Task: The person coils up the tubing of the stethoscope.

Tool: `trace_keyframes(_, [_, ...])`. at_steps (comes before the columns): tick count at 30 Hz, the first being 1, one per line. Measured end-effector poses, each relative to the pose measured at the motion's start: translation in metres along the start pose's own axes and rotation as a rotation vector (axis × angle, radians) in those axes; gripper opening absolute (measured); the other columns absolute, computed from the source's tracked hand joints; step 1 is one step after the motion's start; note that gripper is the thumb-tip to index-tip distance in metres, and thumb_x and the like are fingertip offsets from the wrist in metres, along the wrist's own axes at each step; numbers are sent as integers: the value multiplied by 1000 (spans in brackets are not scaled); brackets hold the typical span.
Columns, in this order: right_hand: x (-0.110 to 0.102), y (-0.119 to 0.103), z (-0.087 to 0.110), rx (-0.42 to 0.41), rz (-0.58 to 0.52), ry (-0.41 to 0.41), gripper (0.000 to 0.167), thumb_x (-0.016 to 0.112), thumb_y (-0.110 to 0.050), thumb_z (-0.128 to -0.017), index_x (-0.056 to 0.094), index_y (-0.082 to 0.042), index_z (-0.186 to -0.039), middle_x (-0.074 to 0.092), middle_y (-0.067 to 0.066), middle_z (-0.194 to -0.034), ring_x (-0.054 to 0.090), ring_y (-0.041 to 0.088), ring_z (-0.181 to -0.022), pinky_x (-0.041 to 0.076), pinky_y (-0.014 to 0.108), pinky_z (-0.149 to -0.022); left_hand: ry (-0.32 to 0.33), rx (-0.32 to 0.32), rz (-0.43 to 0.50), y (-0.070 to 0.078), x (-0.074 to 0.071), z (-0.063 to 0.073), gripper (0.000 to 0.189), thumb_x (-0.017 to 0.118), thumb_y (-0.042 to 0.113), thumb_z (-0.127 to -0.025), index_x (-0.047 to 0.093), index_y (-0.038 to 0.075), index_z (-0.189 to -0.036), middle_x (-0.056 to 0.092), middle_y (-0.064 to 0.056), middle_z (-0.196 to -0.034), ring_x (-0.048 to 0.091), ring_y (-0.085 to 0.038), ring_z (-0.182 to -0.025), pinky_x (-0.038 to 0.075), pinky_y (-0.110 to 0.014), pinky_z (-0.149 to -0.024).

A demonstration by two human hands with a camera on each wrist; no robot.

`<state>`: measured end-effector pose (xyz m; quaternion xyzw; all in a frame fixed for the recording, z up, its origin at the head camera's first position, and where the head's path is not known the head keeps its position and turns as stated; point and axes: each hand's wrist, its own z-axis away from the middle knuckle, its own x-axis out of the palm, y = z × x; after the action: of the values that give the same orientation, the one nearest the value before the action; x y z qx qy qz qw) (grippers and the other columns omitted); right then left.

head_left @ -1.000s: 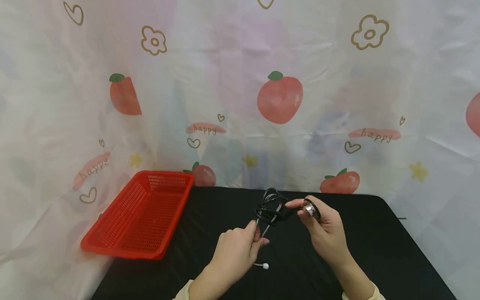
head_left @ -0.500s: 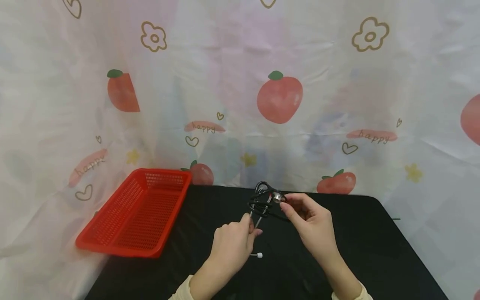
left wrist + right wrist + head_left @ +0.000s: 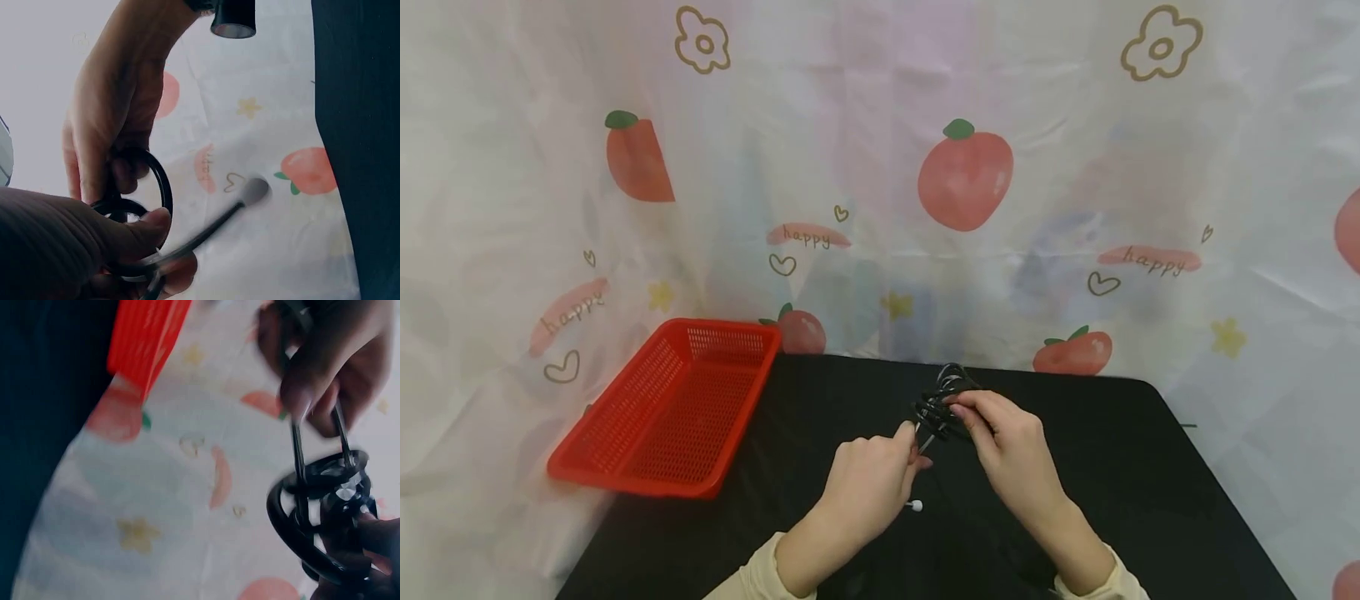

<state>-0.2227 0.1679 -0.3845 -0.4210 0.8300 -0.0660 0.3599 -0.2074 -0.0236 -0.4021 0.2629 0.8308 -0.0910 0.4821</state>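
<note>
A stethoscope (image 3: pixel 934 410), its black tubing wound in loops around its metal ear tubes, is held in the air over the black table. My left hand (image 3: pixel 872 479) grips the ear tubes (image 3: pixel 299 450) below the coil. One pale ear tip (image 3: pixel 916 505) sticks out beneath that hand; it also shows in the left wrist view. At the coil's right side, my right hand (image 3: pixel 1015 450) pinches the stethoscope between thumb and fingers. In the right wrist view its fingertips sit against the loops (image 3: pixel 289 528). The chest piece is mostly hidden in the head view.
A red plastic basket (image 3: pixel 662 442) with slotted walls stands at the left of the black table (image 3: pixel 835 392). A patterned cloth (image 3: pixel 850 150) with fruit and flower prints hangs behind the table and at its sides.
My right hand has brought the chest piece leftward from beside the coil to the loops, and now pinches there. The left hand keeps its grip, almost in place. The head view has tilted slightly down.
</note>
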Motion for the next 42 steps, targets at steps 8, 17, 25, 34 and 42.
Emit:
trace_keyframes(8, [13,10,4,63,-123,-153,29,78,-14,-92,65,-14,-118,75,-5,-91,47,-4,-59,43,21,-53,-60,-44,114,-6,-4,-2,32,82,37,-88,57,18,-80,47,11,-54,41,-2,-43,26,-19,-39])
trace_keyframes(17, [11,21,9,-36,-41,-185,43,95,-19,-74,73,-22,-110,57,-13,-89,45,3,-76,44,23,-64,-122,-119,224,-9,-9,-6,37,86,36,-84,54,18,-84,41,12,-54,39,-2,-44,30,-21,-42])
trace_keyframes(25, [0,20,5,15,-94,-244,24,80,-14,-90,77,-19,-113,72,-12,-104,61,1,-85,52,27,-69,-164,-128,277,-10,-7,-3,42,87,40,-82,56,19,-99,46,12,-53,45,-3,-46,34,-23,-44])
trace_keyframes(34, [19,10,12,14,31,-253,6,74,-16,-95,72,-20,-99,59,-5,-114,48,17,-108,33,43,-87,-154,-106,257,-21,13,6,44,86,36,-86,56,14,-109,59,11,-58,47,-1,-45,34,-20,-43])
trace_keyframes(42, [36,29,16,14,105,-194,33,76,-10,-93,68,-14,-125,72,0,-108,61,18,-103,48,40,-81,-206,-151,340,-31,36,9,45,85,33,-86,56,12,-113,60,14,-58,47,1,-47,35,-21,-45])
